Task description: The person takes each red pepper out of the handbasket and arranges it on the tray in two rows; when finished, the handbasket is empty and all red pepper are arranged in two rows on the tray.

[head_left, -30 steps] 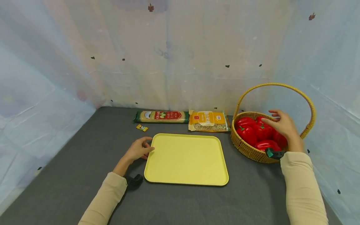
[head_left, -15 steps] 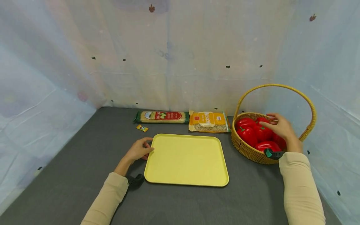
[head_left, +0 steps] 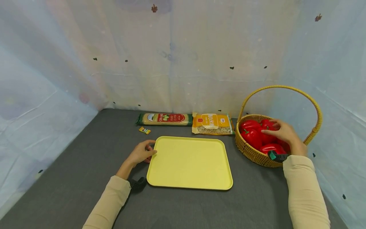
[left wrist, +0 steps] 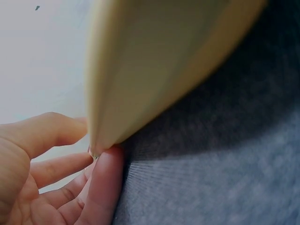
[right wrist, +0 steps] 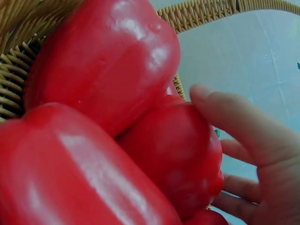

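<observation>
- Surface: dark grey tabletop; pale, leaf-specked curtain behind and at both sides.
- Left hand: in from lower left, thumb and fingers pinching the tray's left rim.
- Right hand: over the basket's right side, thumb apart from fingers, grip not closed; fingers partly hidden behind the nearest pepper, contact cannot be told.
- Yellow tray: flat, mid-table, long axis left–right.
- Wicker basket: upright at right, holding red bell peppers.
- Nearest red bell pepper: inside the basket, beside the thumb; stem upward in head view, long axis unclear.
- Front red bell pepper: on its side, long axis roughly left–right.
</observation>
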